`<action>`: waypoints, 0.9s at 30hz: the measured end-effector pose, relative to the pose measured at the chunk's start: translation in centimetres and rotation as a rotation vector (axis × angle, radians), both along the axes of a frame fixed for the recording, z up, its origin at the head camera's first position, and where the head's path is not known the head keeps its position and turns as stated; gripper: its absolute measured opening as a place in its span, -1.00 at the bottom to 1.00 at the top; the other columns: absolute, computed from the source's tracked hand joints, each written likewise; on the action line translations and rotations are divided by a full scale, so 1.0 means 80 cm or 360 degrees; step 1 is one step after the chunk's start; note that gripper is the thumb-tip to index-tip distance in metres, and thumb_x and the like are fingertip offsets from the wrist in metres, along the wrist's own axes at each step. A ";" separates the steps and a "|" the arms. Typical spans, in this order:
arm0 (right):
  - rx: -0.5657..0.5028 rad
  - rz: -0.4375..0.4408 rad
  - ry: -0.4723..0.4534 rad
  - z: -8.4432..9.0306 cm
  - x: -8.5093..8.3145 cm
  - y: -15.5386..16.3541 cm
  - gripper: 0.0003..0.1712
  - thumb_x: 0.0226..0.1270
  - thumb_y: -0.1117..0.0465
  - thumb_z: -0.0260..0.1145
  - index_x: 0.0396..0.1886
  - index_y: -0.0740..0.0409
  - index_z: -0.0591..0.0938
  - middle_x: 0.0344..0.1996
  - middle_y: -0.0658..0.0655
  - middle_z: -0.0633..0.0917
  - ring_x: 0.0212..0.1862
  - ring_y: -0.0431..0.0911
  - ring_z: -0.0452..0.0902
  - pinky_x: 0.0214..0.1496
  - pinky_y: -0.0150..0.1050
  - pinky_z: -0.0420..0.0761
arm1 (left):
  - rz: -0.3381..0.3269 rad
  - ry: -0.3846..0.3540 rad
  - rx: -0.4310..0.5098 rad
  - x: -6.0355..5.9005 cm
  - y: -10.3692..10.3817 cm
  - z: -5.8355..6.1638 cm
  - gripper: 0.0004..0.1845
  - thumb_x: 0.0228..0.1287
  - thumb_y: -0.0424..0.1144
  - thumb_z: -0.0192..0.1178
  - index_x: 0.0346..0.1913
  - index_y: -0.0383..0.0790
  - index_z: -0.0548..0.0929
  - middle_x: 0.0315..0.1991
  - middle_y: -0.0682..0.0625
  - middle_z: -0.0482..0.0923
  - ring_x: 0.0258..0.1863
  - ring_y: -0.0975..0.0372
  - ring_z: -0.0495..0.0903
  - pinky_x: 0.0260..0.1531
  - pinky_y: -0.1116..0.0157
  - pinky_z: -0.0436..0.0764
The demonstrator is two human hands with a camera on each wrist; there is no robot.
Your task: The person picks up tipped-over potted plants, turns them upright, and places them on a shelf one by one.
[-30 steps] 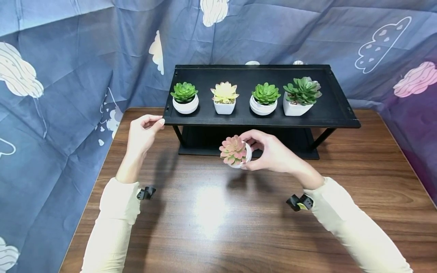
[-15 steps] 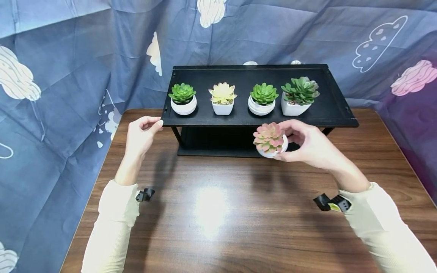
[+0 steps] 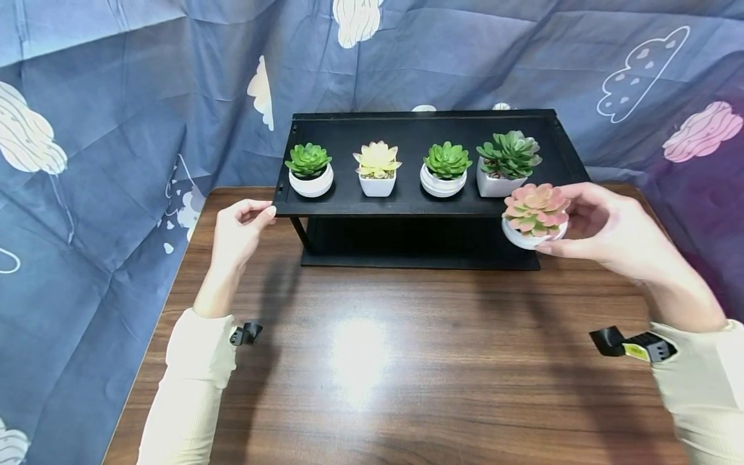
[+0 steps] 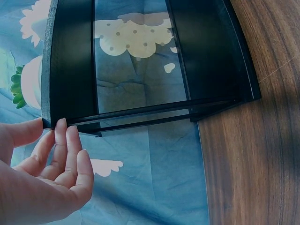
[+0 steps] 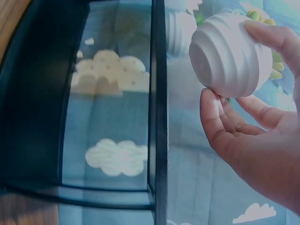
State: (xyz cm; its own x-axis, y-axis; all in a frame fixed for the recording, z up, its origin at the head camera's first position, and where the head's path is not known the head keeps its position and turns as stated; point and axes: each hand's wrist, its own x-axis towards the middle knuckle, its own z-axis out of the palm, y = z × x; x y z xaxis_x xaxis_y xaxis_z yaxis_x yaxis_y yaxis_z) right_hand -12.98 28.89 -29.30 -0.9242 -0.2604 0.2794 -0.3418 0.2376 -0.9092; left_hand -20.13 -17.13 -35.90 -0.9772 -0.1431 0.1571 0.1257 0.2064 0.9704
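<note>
Your right hand [image 3: 604, 226] pinched the pink succulent pot [image 3: 533, 216] before the black shelf [image 3: 349, 205], four potted succulents [image 3: 378, 169] lined there, your left hand [image 3: 238, 226] relaxed, fingers touching the shelf's corner

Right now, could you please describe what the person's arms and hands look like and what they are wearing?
Both hands, left hand and right hand, are bare, with no gloves or rings visible. Each arm wears a cream ribbed sleeve. A small black camera clip sits at each wrist; the right one carries a yellow label.
</note>
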 end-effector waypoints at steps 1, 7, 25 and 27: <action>0.0007 -0.0032 -0.0008 0.002 0.000 0.005 -0.35 -0.33 0.79 0.30 -0.15 0.26 0.53 -0.35 0.00 0.65 -0.34 -0.27 0.56 -0.36 -0.54 0.51 | 0.0000 0.0001 -0.0001 0.000 0.000 0.000 -0.76 0.16 -0.47 0.17 -0.15 -0.61 0.56 -0.54 0.33 0.53 -0.56 0.46 0.54 -0.35 0.53 0.47; -0.0042 -0.0167 -0.0066 0.006 -0.010 0.029 -0.40 -0.25 0.79 0.27 -0.17 0.24 0.54 -0.37 -0.01 0.66 -0.37 -0.28 0.58 -0.38 -0.54 0.51 | 0.0009 -0.0012 -0.0011 0.000 0.000 -0.001 -0.76 0.16 -0.46 0.18 -0.15 -0.60 0.57 -0.54 0.33 0.53 -0.55 0.43 0.55 -0.34 0.53 0.47; 0.0295 -0.0665 -0.0274 0.006 -0.062 0.060 -0.58 -0.09 0.45 0.43 -0.31 -0.07 0.52 -0.54 -0.23 0.58 -0.45 -0.41 0.47 -0.47 -0.58 0.40 | -0.0003 -0.0012 -0.0023 0.001 0.000 0.000 -0.76 0.16 -0.46 0.17 -0.15 -0.59 0.57 -0.54 0.29 0.55 -0.55 0.44 0.55 -0.35 0.52 0.46; 0.0341 -0.0683 -0.0270 0.005 -0.065 0.060 -0.59 -0.08 0.41 0.44 -0.30 -0.08 0.51 -0.54 -0.25 0.57 -0.45 -0.42 0.46 -0.46 -0.60 0.39 | -0.0004 -0.0001 -0.0012 0.001 0.000 0.000 -0.76 0.16 -0.46 0.18 -0.15 -0.59 0.57 -0.52 0.22 0.58 -0.55 0.43 0.55 -0.35 0.52 0.46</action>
